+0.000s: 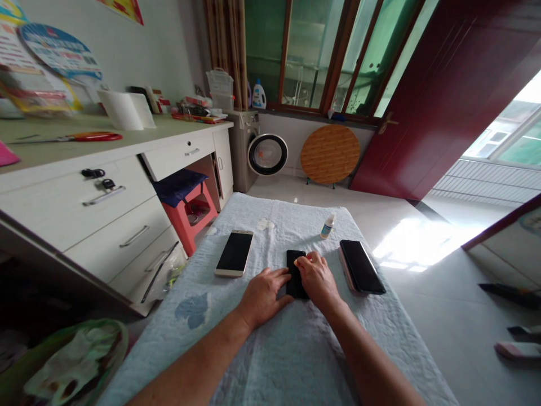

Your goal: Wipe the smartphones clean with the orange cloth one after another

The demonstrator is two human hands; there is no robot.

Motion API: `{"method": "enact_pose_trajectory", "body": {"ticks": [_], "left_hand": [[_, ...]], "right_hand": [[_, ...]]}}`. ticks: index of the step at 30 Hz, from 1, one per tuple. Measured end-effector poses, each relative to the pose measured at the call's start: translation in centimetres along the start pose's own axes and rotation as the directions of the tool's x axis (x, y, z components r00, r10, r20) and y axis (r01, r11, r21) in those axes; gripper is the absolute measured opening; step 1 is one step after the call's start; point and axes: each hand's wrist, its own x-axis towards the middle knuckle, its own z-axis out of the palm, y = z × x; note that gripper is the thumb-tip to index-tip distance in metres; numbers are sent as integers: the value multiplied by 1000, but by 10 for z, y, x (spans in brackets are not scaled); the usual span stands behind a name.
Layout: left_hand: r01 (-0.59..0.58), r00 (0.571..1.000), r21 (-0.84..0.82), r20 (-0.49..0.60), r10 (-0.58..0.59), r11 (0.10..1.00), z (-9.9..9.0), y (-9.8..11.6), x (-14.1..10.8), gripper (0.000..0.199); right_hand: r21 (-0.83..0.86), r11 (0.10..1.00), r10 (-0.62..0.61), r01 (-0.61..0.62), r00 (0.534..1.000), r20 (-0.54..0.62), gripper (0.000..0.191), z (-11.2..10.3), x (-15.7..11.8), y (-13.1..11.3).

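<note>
A black smartphone (296, 285) lies flat on the pale blue quilted cloth (270, 338), between my hands. My left hand (265, 294) rests beside it, fingers stretched out and touching its left edge, thumb spread near the lower corner. Over the phone's right side, my right hand (316, 276) is closed in a pinch on a small orange-yellow piece (297, 263) pressed to the screen; its kind is hard to make out. To the left lies a white-and-gold smartphone (235, 254). On the right is another black-screened phone (362, 267) with a pinkish case edge. A small spray bottle (327, 226) stands behind.
A white desk (181, 148) with drawers runs along the left, carrying a paper roll (122, 110) and red-handled scissors (95, 136). Beneath it is a red stool (192, 217). A washing machine (245, 152) stands open behind; a bin (120, 344) sits lower left.
</note>
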Motion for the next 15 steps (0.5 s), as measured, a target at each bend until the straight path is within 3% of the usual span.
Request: {"method": "enact_pose_trajectory", "body": {"ticks": [6,15], "left_hand": [[-2,1000,5,-2,2,1000,-1,0,0,48],[-43,999,-12,-15,42,999,1,-4,-1,50]], "right_hand": [[1,1000,13,-13,997,74,23,-5,-3,-2],[111,974,-215,199,965,153,22,-21,-8,-11]]}}
